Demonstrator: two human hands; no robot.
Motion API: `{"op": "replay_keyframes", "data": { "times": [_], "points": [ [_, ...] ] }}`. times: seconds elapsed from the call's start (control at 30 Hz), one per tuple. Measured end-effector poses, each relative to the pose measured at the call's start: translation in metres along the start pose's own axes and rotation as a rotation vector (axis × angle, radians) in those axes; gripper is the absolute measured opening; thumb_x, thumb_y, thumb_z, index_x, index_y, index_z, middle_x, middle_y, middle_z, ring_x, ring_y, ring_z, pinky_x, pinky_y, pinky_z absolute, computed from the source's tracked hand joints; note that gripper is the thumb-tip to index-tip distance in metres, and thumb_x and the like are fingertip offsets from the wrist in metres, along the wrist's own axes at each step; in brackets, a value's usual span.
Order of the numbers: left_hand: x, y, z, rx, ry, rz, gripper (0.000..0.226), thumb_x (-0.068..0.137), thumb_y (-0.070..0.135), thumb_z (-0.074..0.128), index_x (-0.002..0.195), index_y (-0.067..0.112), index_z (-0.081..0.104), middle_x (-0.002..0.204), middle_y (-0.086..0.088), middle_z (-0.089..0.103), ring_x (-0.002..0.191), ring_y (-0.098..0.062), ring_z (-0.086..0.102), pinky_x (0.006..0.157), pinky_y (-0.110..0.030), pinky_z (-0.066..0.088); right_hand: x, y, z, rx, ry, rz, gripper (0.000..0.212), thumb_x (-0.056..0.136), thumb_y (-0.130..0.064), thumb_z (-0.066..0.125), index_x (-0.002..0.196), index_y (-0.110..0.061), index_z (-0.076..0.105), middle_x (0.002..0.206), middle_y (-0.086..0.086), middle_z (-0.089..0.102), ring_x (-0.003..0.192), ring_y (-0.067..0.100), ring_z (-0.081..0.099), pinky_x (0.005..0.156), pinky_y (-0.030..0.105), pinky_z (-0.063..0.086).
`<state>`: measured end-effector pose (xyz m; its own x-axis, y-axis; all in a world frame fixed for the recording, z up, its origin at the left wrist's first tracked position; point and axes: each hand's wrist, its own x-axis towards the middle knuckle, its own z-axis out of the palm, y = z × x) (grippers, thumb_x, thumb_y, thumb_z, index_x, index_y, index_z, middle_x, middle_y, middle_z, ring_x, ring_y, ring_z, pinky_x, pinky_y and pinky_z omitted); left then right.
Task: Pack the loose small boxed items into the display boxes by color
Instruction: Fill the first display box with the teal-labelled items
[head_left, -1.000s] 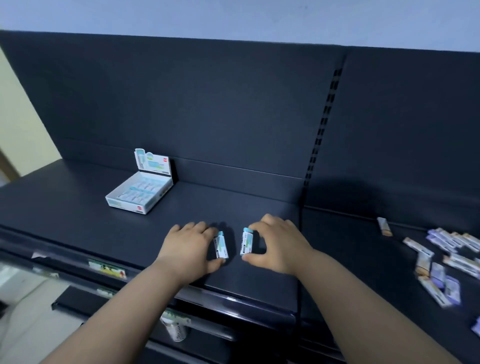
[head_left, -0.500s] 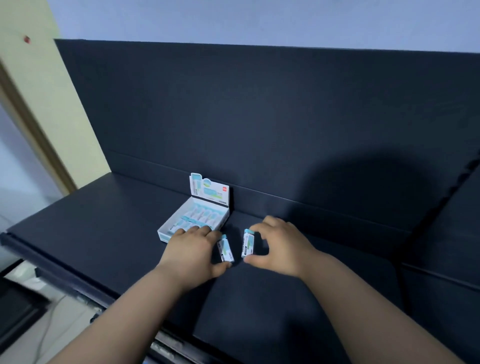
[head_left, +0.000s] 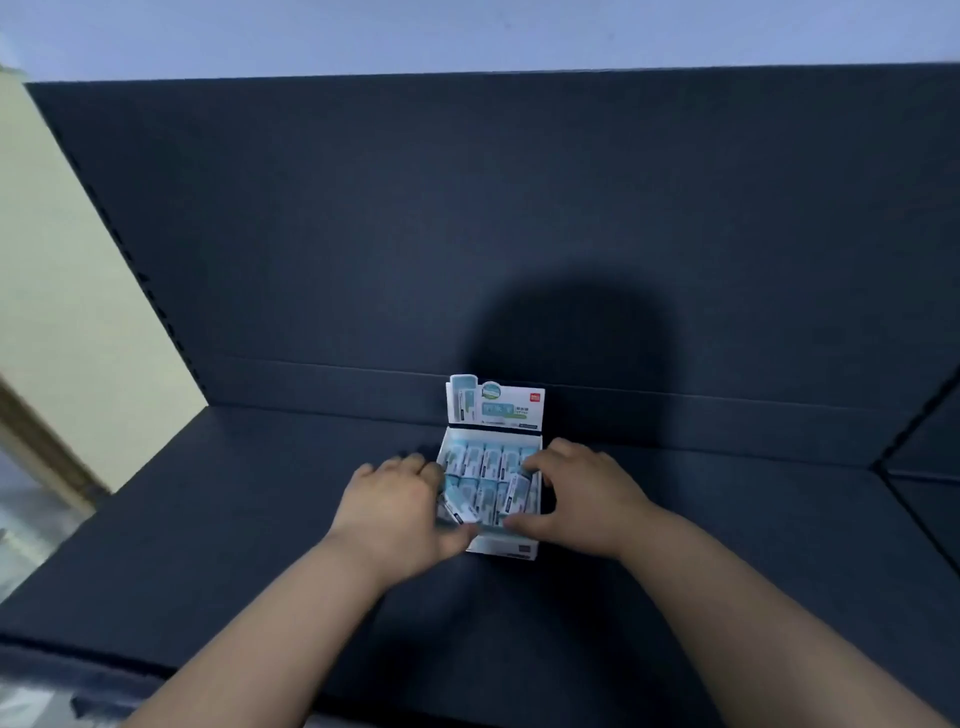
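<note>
1. Across the upper and middle of the frame, a dark blue back panel (head_left: 467, 218) stands upright and fills most of the view.
2. Below it, the dark shelf (head_left: 208, 519) runs from the left edge to the right edge and carries everything else.
3. At the far left of the frame, a cream wall (head_left: 67, 312) borders the panel.
4. A rounded shadow (head_left: 571, 353) lies on the panel, right of center, just above the box.
5. The left hand (head_left: 400, 512) reaches in from the lower left. Its fingers are curled around a tilted small box (head_left: 460, 512), held at the left front corner of the display box.
6. The right hand (head_left: 587, 493) reaches in from the lower right. Thumb and fingers pinch a second small box (head_left: 514, 493), which leans at an angle over the front row, right of center.
7. The display box (head_left: 506, 546) sits on the shelf at the center of the frame, close to the back panel, between the two hands. It is white and teal, and its header card (head_left: 496, 408) stands upright at the rear.
8. Inside it, the packed small boxes (head_left: 488, 460), also teal and white, stand side by side in a back row. A front row shows partly behind the hands. The print on them is too blurred to read.
</note>
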<state>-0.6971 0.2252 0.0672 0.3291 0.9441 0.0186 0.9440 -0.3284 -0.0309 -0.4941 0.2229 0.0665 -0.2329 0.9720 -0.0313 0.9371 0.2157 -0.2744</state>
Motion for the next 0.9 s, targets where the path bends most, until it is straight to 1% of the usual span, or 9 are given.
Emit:
{"op": "replay_keyframes", "data": {
  "times": [0.13,0.27,0.4,0.63,0.77,0.9],
  "points": [
    [0.006,-0.015,0.001,0.006,-0.021,0.096,0.062,0.079,0.07,0.045,0.125,0.029,0.048,0.119,0.008,0.049,0.116,-0.013,0.047,0.093,-0.029,0.034,-0.007,-0.016,0.003,-0.032,0.008,0.112,0.066,0.075,-0.064,0.062,0.129,-0.027,0.05,0.12,-0.005,0.049,0.113,0.015,0.048,0.097,0.031,0.037],
    [0.011,-0.02,0.001,0.034,-0.008,0.151,0.063,0.078,0.072,0.045,0.119,0.025,0.051,0.113,0.006,0.05,0.109,-0.014,0.048,0.087,-0.03,0.035,-0.016,-0.018,0.002,-0.036,0.009,0.19,0.068,0.075,-0.065,0.06,0.13,-0.027,0.048,0.118,-0.005,0.049,0.112,0.015,0.048,0.097,0.03,0.036],
    [0.017,-0.017,0.002,0.045,-0.048,0.124,0.068,0.078,0.073,0.044,0.121,0.021,0.048,0.115,0.002,0.049,0.109,-0.017,0.047,0.09,-0.033,0.036,-0.016,-0.021,0.005,-0.044,-0.007,0.227,0.07,0.075,-0.068,0.058,0.131,-0.028,0.047,0.121,-0.006,0.048,0.117,0.015,0.046,0.099,0.029,0.034],
    [0.024,-0.011,0.006,0.068,-0.074,0.012,0.07,0.08,0.072,0.044,0.123,0.016,0.046,0.119,-0.001,0.048,0.111,-0.019,0.048,0.09,-0.032,0.038,-0.008,-0.02,0.005,-0.048,-0.034,0.205,0.071,0.077,-0.065,0.059,0.134,-0.026,0.045,0.125,-0.004,0.046,0.118,0.016,0.045,0.103,0.032,0.034],
    [0.029,-0.009,0.009,0.061,-0.054,-0.031,0.072,0.079,0.074,0.044,0.121,0.016,0.045,0.118,-0.002,0.048,0.11,-0.018,0.049,0.088,-0.031,0.039,0.001,-0.017,0.006,-0.058,-0.024,0.176,0.069,0.076,-0.064,0.06,0.132,-0.026,0.046,0.122,-0.004,0.048,0.114,0.016,0.048,0.1,0.032,0.036],
    [0.036,-0.005,0.012,0.091,-0.047,-0.025,0.073,0.079,0.075,0.043,0.122,0.016,0.044,0.118,-0.002,0.049,0.109,-0.019,0.049,0.089,-0.032,0.038,0.011,-0.012,0.007,-0.052,-0.022,0.163,0.067,0.075,-0.064,0.061,0.129,-0.026,0.048,0.119,-0.004,0.048,0.113,0.015,0.047,0.098,0.032,0.038]
  ]
}}
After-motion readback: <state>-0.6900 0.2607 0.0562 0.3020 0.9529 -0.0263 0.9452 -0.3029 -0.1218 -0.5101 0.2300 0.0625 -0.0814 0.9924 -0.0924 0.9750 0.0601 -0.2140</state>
